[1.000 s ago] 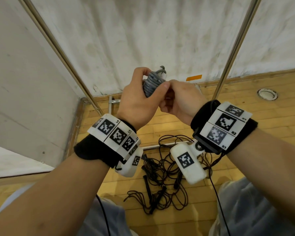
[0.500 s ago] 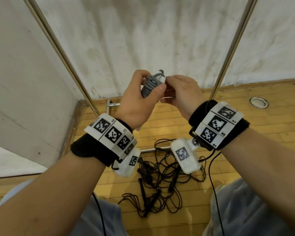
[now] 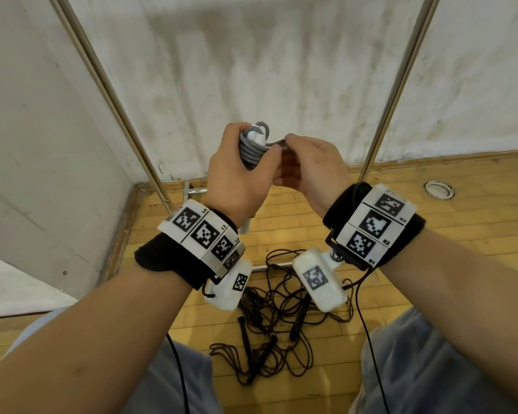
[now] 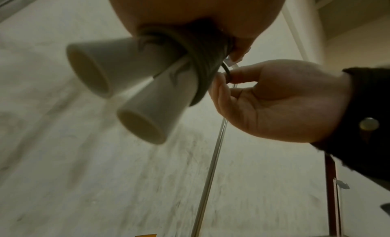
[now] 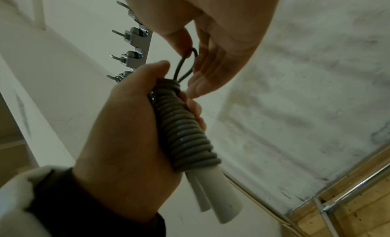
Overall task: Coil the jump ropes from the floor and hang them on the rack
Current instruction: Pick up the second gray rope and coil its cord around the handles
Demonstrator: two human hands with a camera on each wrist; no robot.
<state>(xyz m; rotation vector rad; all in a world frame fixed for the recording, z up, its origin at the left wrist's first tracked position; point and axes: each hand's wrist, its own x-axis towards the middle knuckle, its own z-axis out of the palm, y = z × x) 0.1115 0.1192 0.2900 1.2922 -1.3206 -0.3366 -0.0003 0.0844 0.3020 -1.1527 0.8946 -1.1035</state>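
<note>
We hold the coiled grey jump rope (image 3: 250, 147) up in front of the stained white wall (image 3: 281, 70), above the wooden floor (image 3: 431, 210). Our left hand (image 3: 237, 180) wraps it: fingers and thumb are curled round the tight grey turns, so that grip is clamped on the bundle. From the right wrist view the cord (image 5: 185, 132) is wound in close rings round the two white handles (image 5: 217, 199), whose wide ends stick out side by side below the fist. The left wrist view shows the same two handle ends (image 4: 118, 90) pointing down and away from the palm.

Our right hand (image 3: 308, 171) sits just beside the left, touching the top of the bundle. Its thumb and fingers pinch a small loop of grey cord (image 5: 185, 63) that stands out from the upper end of the coil; that grip is closed on the loop.

Behind the hands, in the right wrist view, a metal strip of hooks (image 5: 135, 45) runs up the wall; that is the rack, apart from the rope. Two slanted metal poles (image 3: 395, 85) frame the wall.

On the floor between our knees lies a loose tangle of black jump ropes (image 3: 281, 318) with dark handles, uncoiled.
</note>
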